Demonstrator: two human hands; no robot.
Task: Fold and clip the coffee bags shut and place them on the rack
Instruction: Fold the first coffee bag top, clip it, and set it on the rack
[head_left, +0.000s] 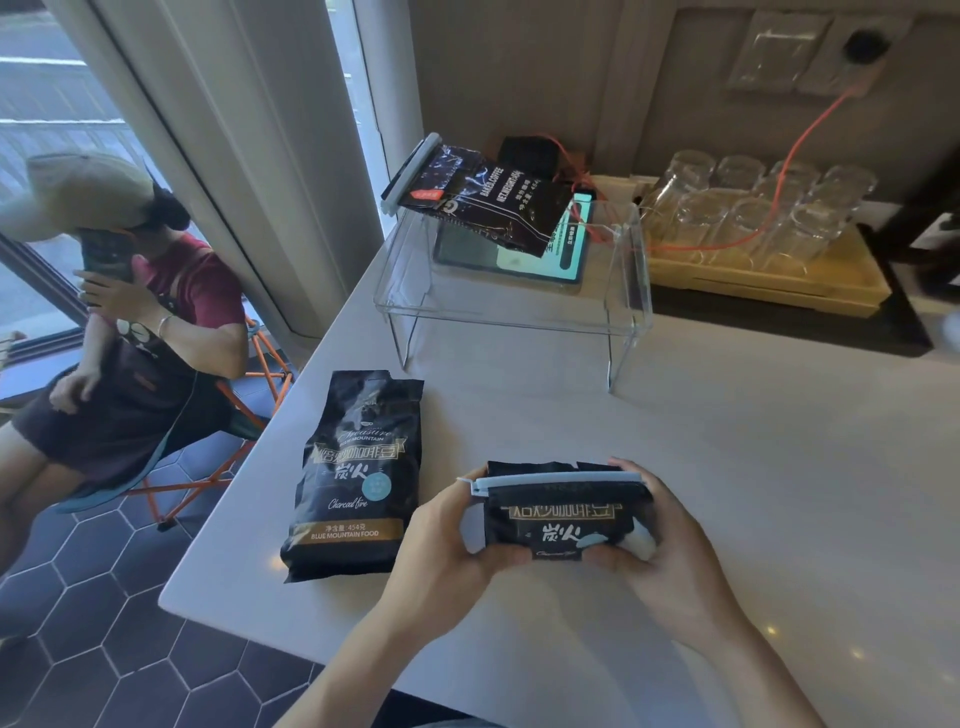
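I hold a black coffee bag (563, 514) with both hands just above the white table, near its front edge. Its top is folded over and a pale blue sealing clip (550, 480) runs across the fold. My left hand (449, 535) grips the bag's left side at the clip's end; my right hand (660, 545) grips its right side. A second black coffee bag (358, 473) lies flat and unclipped to the left. A third bag (498, 202), clipped with a pale clip (410, 174), rests on the clear acrylic rack (519, 317) at the back.
A tablet (550, 260) lies under the rack. A tray of upturned glasses (753, 208) with an orange cable (800, 140) stands at the back right. The table (727, 467) edge runs diagonally at left; beyond it a person sits on a folding chair (249, 384).
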